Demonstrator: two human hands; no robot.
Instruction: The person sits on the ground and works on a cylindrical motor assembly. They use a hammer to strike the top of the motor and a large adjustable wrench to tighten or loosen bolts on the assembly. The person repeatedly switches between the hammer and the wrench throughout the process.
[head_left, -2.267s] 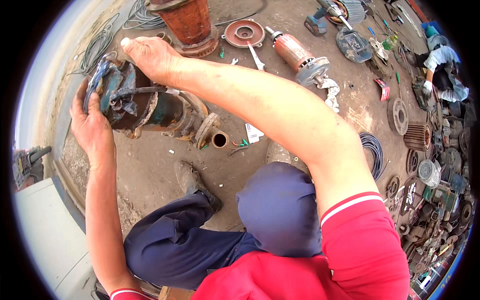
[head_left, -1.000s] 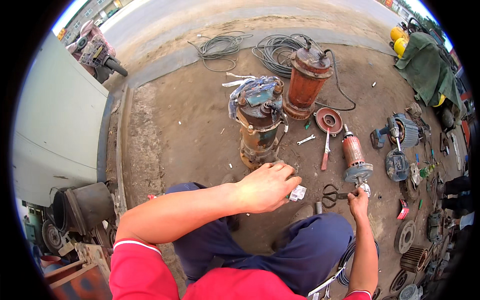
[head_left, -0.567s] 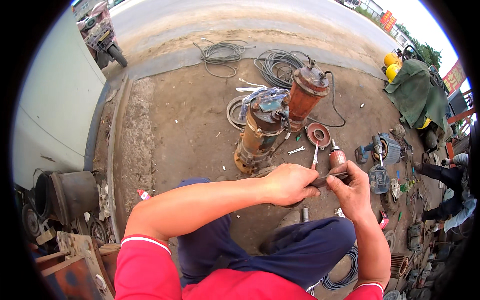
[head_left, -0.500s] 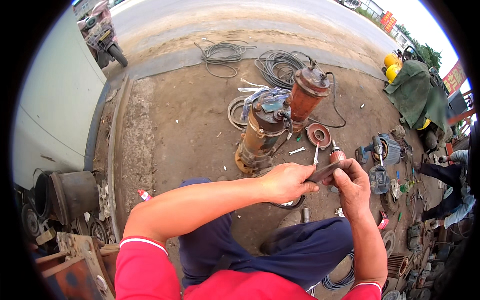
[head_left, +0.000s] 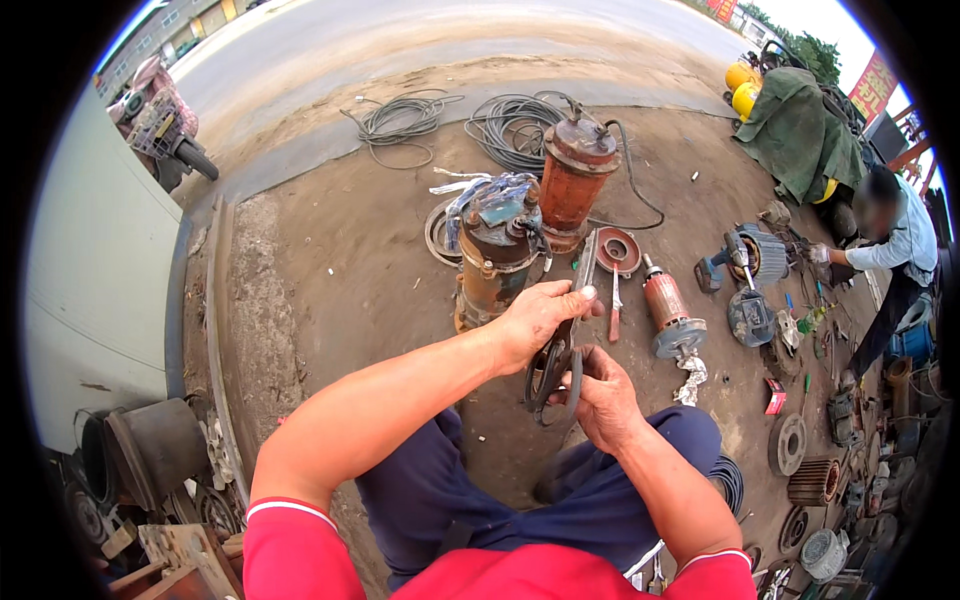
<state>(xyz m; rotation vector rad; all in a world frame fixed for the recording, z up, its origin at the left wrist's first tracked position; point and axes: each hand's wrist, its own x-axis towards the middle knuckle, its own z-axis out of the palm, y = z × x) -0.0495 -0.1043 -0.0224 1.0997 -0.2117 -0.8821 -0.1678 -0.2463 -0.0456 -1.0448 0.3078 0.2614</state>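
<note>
My left hand [head_left: 530, 325] grips the long blades of large dark metal shears [head_left: 585, 262], held upright with their tips pointing away from me. My right hand [head_left: 605, 400] is closed on their looped handles, below the left one. Just beyond my hands stands a rusty cylindrical pump [head_left: 492, 270], with bundled wires and blue film on its top. An orange-red pump [head_left: 570, 195] stands behind it. Right of the blades lie a round red end cover [head_left: 623, 255], a red-handled tool [head_left: 614, 322] and a rotor [head_left: 668, 310] with a crumpled white wrap on its shaft.
Coiled cables [head_left: 395, 125] lie at the back. A co-worker [head_left: 905, 235] leans over a motor housing [head_left: 765, 258] at the right, among scattered metal parts [head_left: 830, 550]. A white panel [head_left: 105, 320] and a black drum [head_left: 160, 450] flank me at the left. A green tarpaulin [head_left: 795, 140] covers machinery.
My right hand took up the shears from the ground and both hands closed on them. They have since swung from level to upright. The co-worker has leaned farther into view.
</note>
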